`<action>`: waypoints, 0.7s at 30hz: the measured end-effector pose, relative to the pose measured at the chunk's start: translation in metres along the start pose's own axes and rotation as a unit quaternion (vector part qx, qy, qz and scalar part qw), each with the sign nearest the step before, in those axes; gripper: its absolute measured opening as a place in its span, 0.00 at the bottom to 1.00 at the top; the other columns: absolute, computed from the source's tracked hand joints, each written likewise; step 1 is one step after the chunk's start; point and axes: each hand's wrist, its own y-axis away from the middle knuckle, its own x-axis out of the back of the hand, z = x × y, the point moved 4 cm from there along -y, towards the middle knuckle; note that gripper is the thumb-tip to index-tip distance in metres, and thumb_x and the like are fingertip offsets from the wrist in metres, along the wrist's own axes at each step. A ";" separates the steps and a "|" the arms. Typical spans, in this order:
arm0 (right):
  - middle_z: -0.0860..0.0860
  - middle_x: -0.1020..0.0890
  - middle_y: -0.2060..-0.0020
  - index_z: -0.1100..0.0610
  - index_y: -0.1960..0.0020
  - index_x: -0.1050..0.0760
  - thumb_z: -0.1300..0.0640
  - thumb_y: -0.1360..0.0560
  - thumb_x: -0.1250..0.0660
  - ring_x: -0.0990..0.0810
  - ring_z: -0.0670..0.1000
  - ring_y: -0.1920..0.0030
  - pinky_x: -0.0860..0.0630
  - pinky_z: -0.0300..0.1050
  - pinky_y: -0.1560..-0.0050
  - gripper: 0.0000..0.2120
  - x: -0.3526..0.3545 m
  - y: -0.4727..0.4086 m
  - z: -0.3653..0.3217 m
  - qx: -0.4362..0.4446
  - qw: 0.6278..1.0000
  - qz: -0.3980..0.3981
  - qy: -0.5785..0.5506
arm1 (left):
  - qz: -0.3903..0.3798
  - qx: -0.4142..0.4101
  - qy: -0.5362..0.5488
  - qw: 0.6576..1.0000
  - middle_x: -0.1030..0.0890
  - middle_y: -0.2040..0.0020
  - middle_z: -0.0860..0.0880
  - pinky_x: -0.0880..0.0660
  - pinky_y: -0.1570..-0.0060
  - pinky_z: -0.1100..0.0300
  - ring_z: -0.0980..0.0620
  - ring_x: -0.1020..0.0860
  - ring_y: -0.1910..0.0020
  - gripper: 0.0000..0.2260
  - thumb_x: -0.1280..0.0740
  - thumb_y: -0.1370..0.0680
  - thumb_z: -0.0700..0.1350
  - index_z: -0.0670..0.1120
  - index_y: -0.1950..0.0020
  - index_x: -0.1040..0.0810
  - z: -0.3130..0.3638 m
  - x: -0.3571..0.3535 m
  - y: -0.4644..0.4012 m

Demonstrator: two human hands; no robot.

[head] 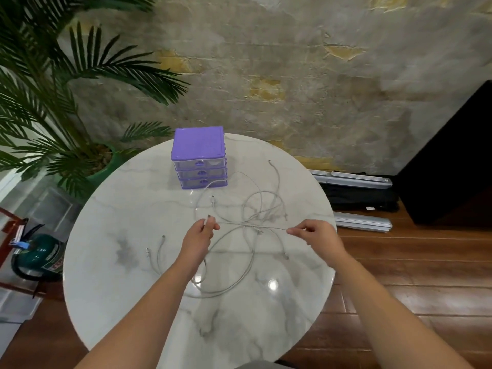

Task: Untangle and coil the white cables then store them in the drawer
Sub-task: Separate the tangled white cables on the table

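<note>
Setting: we take this for a lived-in room of a home or small studio, not a workshop or lab. We note a round marble-look table (111, 262), a potted palm (53, 102) in a green pot (106, 171), a distressed plaster wall (292, 62) with yellow patches, and polished wooden floorboards (412, 275). We also list a green fire extinguisher (40, 258) at left and folded stands in a black bag (356, 195) by the wall.

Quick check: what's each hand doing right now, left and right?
Left hand: closed in a pinch grip on a white cable.
Right hand: closed, pinching the same stretched cable farther along; the tangle lies on the table.
</note>
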 end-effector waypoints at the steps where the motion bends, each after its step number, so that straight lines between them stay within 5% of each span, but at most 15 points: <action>1: 0.49 0.17 0.65 0.45 0.63 0.17 0.35 0.34 0.27 0.21 0.51 0.64 0.29 0.46 0.63 0.13 0.009 -0.002 0.002 -0.009 0.999 -0.003 0.043 | -0.013 -0.005 -0.016 1.000 0.34 0.69 0.53 0.39 0.70 0.60 0.55 0.37 0.71 0.16 0.41 0.19 0.55 0.46 0.56 0.22 0.000 -0.004 0.002; 5: 0.41 0.18 0.59 0.44 0.56 0.16 0.39 0.27 0.32 0.21 0.46 0.57 0.27 0.46 0.59 0.11 0.030 -0.009 0.003 0.022 0.991 0.015 0.133 | -0.042 -0.016 -0.034 0.998 0.31 0.67 0.53 0.36 0.67 0.61 0.56 0.34 0.69 0.16 0.41 0.18 0.53 0.43 0.53 0.21 0.005 -0.025 0.011; 9: 0.46 0.17 0.52 0.51 0.48 0.18 0.46 0.22 0.35 0.20 0.49 0.52 0.26 0.45 0.54 0.11 0.013 -0.008 0.013 0.032 0.983 0.027 0.181 | -0.047 -0.014 -0.022 0.999 0.32 0.66 0.52 0.36 0.67 0.61 0.56 0.34 0.69 0.14 0.42 0.18 0.53 0.46 0.54 0.22 0.008 -0.040 0.015; 14: 0.47 0.19 0.47 0.49 0.35 0.27 0.51 0.23 0.33 0.22 0.46 0.44 0.26 0.44 0.42 0.17 -0.039 0.011 -0.012 0.092 0.992 -0.023 0.078 | -0.063 -0.018 -0.024 0.998 0.30 0.66 0.52 0.36 0.66 0.61 0.56 0.33 0.68 0.14 0.42 0.18 0.53 0.47 0.56 0.23 0.011 -0.055 0.021; 17: 0.45 0.19 0.49 0.50 0.39 0.27 0.50 0.22 0.33 0.22 0.43 0.47 0.26 0.39 0.45 0.13 -0.064 0.021 -0.036 0.123 0.991 -0.039 0.030 | -0.079 -0.019 -0.012 0.997 0.30 0.67 0.52 0.36 0.68 0.61 0.56 0.33 0.69 0.15 0.42 0.18 0.55 0.47 0.55 0.22 0.012 -0.060 0.023; 21: 0.48 0.18 0.61 0.53 0.55 0.24 0.52 0.22 0.33 0.20 0.50 0.58 0.23 0.50 0.53 0.05 -0.067 0.019 -0.044 0.127 0.991 -0.028 0.012 | -0.090 0.005 0.054 0.994 0.29 0.69 0.49 0.32 0.71 0.64 0.55 0.33 0.72 0.16 0.42 0.18 0.53 0.43 0.51 0.21 0.013 -0.052 0.023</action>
